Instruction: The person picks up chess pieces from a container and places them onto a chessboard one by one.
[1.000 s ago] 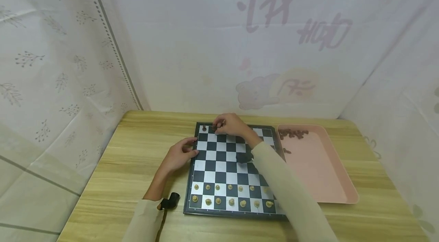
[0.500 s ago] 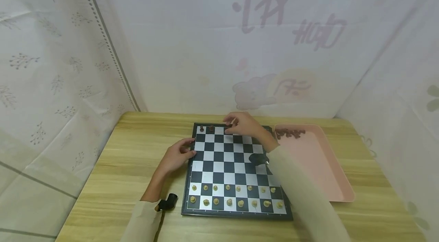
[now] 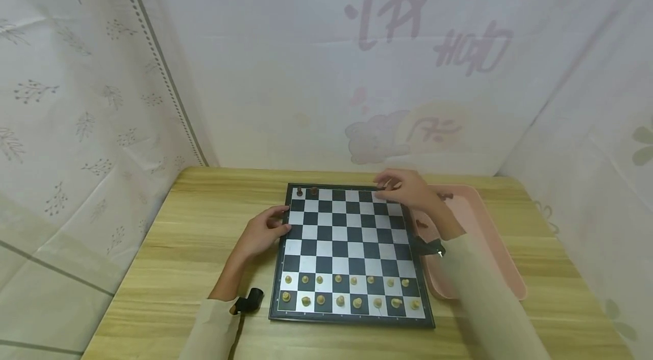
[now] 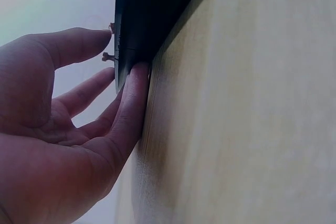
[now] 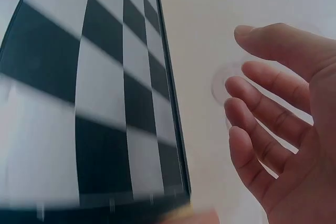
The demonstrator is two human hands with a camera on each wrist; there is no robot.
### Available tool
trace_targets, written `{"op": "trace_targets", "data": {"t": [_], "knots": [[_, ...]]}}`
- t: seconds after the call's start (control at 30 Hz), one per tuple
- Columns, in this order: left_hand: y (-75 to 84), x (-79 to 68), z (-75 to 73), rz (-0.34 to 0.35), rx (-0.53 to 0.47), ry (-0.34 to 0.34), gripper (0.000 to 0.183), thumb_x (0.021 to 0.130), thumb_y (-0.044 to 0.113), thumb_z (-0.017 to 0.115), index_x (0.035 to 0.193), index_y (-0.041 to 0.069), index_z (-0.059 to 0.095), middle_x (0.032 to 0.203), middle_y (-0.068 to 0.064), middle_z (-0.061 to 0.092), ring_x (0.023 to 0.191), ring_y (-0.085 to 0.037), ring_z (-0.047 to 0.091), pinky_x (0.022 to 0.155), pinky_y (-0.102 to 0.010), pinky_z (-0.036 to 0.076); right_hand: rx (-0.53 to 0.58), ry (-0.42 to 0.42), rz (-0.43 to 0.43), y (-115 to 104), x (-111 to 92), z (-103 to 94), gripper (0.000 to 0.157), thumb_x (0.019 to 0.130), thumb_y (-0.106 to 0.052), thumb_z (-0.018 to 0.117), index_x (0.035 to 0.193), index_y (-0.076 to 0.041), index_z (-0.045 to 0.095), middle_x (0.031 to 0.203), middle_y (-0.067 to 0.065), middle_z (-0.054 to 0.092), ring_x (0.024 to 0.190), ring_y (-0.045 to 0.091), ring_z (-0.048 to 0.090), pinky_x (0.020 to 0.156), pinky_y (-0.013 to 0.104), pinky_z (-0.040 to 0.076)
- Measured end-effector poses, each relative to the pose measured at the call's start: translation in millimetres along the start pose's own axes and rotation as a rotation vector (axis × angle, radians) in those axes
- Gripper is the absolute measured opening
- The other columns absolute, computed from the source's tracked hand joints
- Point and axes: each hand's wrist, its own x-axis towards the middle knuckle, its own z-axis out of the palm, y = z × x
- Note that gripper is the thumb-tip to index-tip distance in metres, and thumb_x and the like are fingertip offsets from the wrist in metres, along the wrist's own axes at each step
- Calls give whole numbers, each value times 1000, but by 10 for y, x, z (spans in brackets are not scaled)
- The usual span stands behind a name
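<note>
My left hand rests its fingertips against the left edge of the black-and-white chessboard. The left wrist view shows the fingers fairly straight, with one fingertip low on the board's dark side and the thumb near its upper edge. My right hand hovers by the board's far right corner, its fingers loosely bent and nothing between them in the right wrist view. Two dark chess pieces, one in the corner and one beside it, stand on the far row. Two rows of pale chess pieces occupy the near side.
A pink tray lies right of the board, partly covered by the right forearm. Dark chess pieces show at its far end, and another dark piece lies near its left side. White printed cloth hangs behind the wooden table.
My right hand has moved rightward along the far row, away from the second dark piece, which now stands uncovered. The left hand stays at the board's edge.
</note>
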Motion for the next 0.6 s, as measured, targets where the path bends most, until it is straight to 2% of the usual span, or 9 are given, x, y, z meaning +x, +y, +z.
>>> {"op": "trace_targets", "data": {"t": [0.27,0.37,0.5,0.57,0.6], "knots": [[-2,3,-3,3,-8,-6,52,103,16,76,153,11,65,145,-17,68,112,-30,73,88,-44,57,-57,109,52,317,-332,-281,27,101,-27,84,122,-10,79,102,3,76,96,25,69,86,48,55],[-1,4,-5,5,-5,-7,52,103,17,76,153,11,65,146,-17,68,113,-30,73,89,-45,57,-100,125,85,437,-450,-370,24,103,-36,81,119,-19,80,103,-1,77,98,23,69,88,48,53],[0,0,-11,8,3,-7,52,103,17,76,153,11,65,146,-18,67,111,-29,72,88,-45,57,-161,150,190,547,-580,-451,28,100,-58,78,116,-35,80,104,-9,77,100,19,69,89,46,52],[2,-3,-8,8,6,-5,51,103,17,75,153,11,65,146,-18,67,110,-28,72,87,-45,56,-125,175,236,597,-625,-472,31,97,-61,79,114,-35,80,103,-8,79,98,19,70,87,43,53],[3,-4,-6,8,6,-5,51,103,17,75,153,11,65,146,-18,67,110,-28,72,87,-45,56,-85,187,239,631,-640,-480,31,98,-57,80,115,-30,81,104,-3,80,97,22,71,84,40,54]]}}
